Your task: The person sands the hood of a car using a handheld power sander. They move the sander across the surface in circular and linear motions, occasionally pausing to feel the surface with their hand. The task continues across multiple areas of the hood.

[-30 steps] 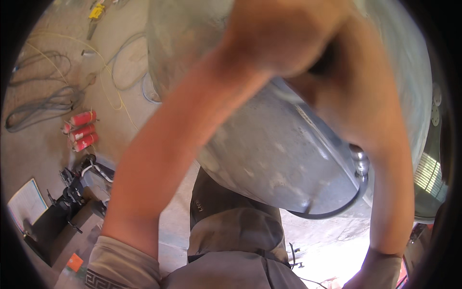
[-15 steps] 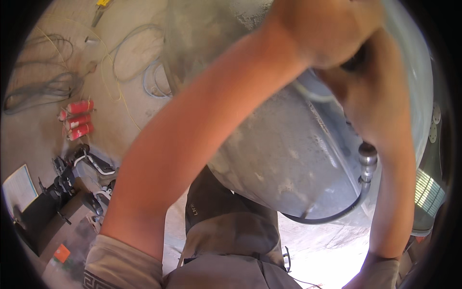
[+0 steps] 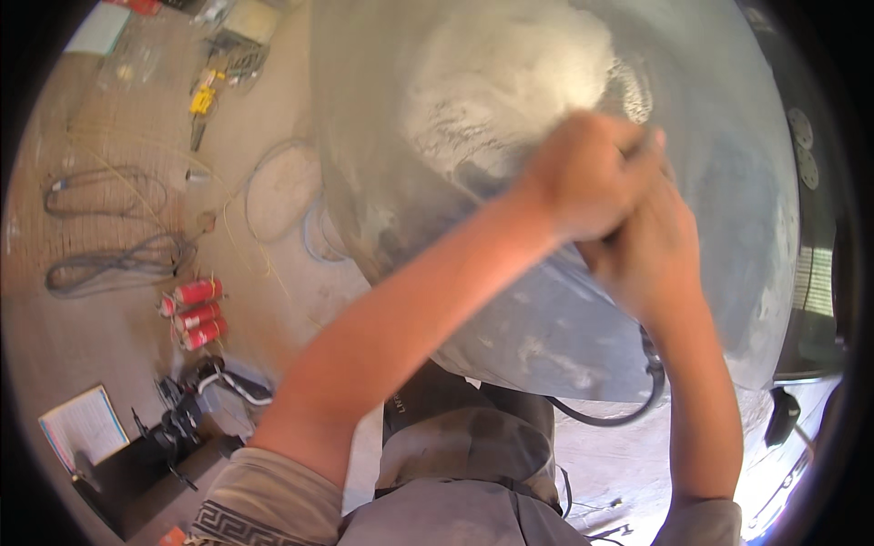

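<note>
Both of my hands are closed around a hose-fed air sander, its body almost wholly hidden under them, on a large curved grey body panel [image 3: 728, 227]. My left hand [image 3: 587, 173] comes across from the left and lies above and against my right hand [image 3: 642, 250], with fingers curled. Motion smears both hands a little. Below the right hand, a black air hose [image 3: 614, 421] with a metal fitting trails down past the panel's near edge. A pale, powdery patch [image 3: 510, 77] covers the panel just beyond my hands.
On the floor at left lie coiled cables [image 3: 118, 264], a yellow-handled tool [image 3: 203, 98] and bundled red cylinders [image 3: 198, 314]. A printed sheet [image 3: 86, 428] lies by a dark box at lower left. Perforated discs [image 3: 804, 150] rest on a dark surface at right.
The view has shifted, so the scene sits lower and the pale patch shows. My hands and the air sander have moved left across the panel, still together.
</note>
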A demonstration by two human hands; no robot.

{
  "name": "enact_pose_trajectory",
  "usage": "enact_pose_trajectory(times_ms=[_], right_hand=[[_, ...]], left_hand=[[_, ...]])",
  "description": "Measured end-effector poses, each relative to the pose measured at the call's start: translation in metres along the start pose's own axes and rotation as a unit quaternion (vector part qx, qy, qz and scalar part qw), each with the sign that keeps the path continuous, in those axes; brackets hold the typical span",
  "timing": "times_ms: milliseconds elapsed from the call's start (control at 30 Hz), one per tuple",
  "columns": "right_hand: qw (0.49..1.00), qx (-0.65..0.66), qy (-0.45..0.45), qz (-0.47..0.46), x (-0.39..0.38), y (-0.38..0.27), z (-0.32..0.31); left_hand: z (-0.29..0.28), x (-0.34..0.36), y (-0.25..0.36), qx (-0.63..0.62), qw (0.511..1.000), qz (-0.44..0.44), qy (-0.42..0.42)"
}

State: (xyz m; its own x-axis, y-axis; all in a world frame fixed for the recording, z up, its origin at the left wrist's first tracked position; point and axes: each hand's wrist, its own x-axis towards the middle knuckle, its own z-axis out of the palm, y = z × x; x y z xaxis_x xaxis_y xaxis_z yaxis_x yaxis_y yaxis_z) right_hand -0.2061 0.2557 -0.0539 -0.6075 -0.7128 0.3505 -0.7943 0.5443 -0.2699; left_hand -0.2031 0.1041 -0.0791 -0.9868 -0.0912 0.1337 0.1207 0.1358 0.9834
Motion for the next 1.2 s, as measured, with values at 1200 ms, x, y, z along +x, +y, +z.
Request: enact_pose_trajectory(times_ms=[1200], right_hand=[[0.894, 0.007, 0.056, 0.445, 0.033, -0.09, 0.029]], left_hand=[[-0.039, 0.054, 0.043, 0.115, 0.864, 0.165, -0.462]])
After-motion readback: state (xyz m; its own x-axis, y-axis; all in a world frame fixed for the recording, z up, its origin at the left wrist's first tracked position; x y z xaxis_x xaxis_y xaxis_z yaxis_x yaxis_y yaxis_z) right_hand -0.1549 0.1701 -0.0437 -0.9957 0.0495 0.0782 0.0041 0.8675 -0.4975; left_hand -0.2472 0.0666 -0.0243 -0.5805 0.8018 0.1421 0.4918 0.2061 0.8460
